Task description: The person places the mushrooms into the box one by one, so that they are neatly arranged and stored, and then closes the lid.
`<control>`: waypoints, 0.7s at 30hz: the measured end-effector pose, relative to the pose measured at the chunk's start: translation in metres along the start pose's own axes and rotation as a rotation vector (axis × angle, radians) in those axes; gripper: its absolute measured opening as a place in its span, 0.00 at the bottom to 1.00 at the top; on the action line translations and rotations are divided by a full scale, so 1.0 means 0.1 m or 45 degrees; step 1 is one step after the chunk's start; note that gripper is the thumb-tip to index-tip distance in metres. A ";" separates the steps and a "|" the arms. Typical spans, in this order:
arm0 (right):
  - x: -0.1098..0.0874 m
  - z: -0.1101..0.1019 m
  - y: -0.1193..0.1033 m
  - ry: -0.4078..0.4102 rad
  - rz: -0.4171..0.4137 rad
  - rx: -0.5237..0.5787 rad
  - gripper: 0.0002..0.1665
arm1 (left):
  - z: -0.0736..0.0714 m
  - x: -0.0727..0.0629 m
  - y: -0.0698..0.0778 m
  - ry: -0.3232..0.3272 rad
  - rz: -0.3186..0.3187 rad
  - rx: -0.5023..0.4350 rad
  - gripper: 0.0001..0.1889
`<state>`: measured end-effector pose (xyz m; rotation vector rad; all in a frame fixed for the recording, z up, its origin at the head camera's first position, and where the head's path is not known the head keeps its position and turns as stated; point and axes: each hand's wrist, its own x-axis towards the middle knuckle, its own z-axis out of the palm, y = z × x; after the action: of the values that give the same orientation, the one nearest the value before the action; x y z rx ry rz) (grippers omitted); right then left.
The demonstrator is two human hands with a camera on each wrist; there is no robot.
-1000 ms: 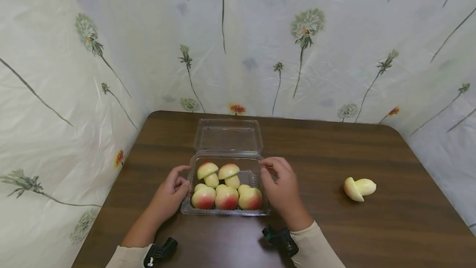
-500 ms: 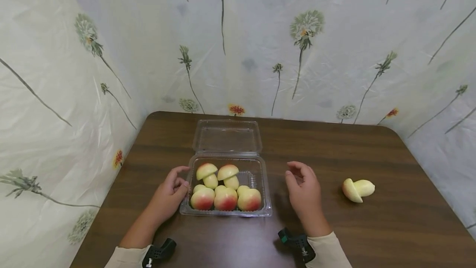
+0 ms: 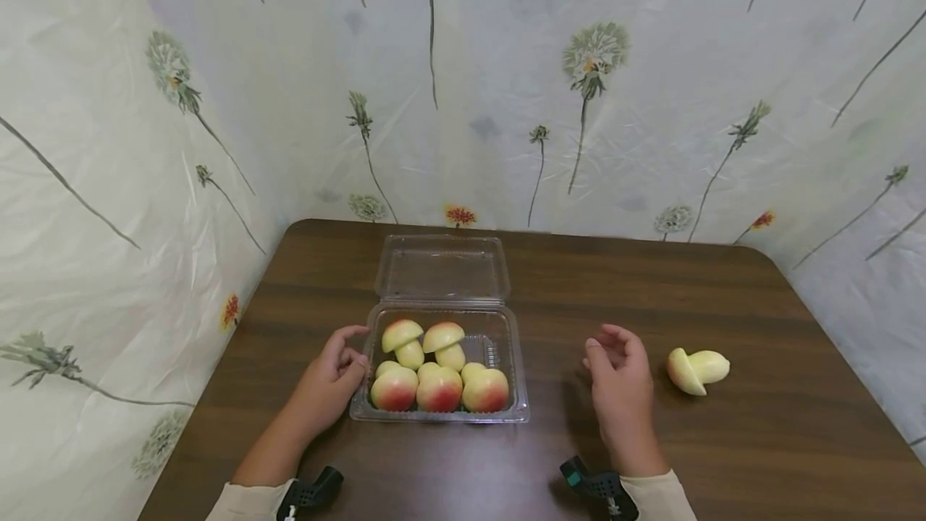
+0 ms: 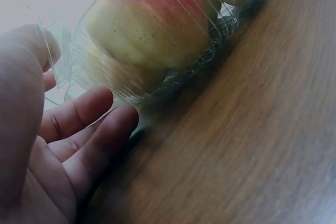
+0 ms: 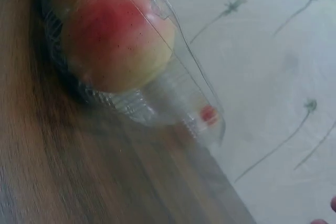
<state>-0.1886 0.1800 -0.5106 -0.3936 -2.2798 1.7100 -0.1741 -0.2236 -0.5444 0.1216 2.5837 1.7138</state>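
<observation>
A clear plastic clamshell box (image 3: 517, 360) lies on the table with its lid (image 3: 444, 268) folded back. Inside are several mushroom-shaped pieces, pale yellow with red-blushed caps: three in the front row, such as the middle mushroom (image 3: 439, 389), and two behind, the left one a mushroom (image 3: 402, 336) with its stem showing. The back right corner of the box holds no piece. My left hand (image 3: 329, 380) touches the box's left side with relaxed fingers. To the right of the box, my right hand (image 3: 624, 400) hovers with loosely bent fingers, holding nothing. Beyond it lies another mushroom (image 3: 698, 371) on its side.
The brown wooden table (image 3: 463, 465) ends at a wall (image 3: 492, 63) covered with flower-printed sheeting. Similar sheeting (image 3: 94, 207) hangs along the left side. A black wrist camera (image 3: 311, 493) sits on the left wrist, and another wrist camera (image 3: 596, 485) on the right one.
My right hand has left the box's right edge and moved rightward toward the lone mushroom. The left hand stays against the box, and the box has not moved.
</observation>
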 end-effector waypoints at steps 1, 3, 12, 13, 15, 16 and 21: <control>-0.01 -0.01 0.00 0.026 -0.030 -0.041 0.27 | 0.00 0.00 0.00 -0.001 0.002 0.001 0.23; -0.03 -0.04 0.01 0.083 -0.096 -0.128 0.29 | 0.00 -0.01 -0.01 -0.001 0.004 0.003 0.23; -0.04 -0.15 0.04 0.349 -0.261 -0.359 0.31 | -0.01 -0.01 -0.01 -0.009 -0.022 0.012 0.23; -0.02 -0.17 0.06 0.365 -0.284 -0.375 0.31 | -0.01 -0.01 0.00 -0.010 -0.023 0.013 0.23; 0.01 -0.22 0.09 0.380 -0.357 -0.406 0.30 | -0.01 -0.01 0.00 -0.007 -0.024 0.016 0.23; 0.03 -0.25 0.10 0.373 -0.404 -0.431 0.30 | -0.01 -0.01 0.01 -0.006 -0.024 0.017 0.23; 0.13 -0.42 0.15 0.269 -0.653 -0.630 0.32 | 0.00 -0.01 0.02 0.002 -0.019 0.015 0.23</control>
<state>-0.1847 0.2265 -0.5134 -0.0591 -2.3529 0.8203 -0.1730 -0.2233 -0.5424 0.1011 2.5894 1.6954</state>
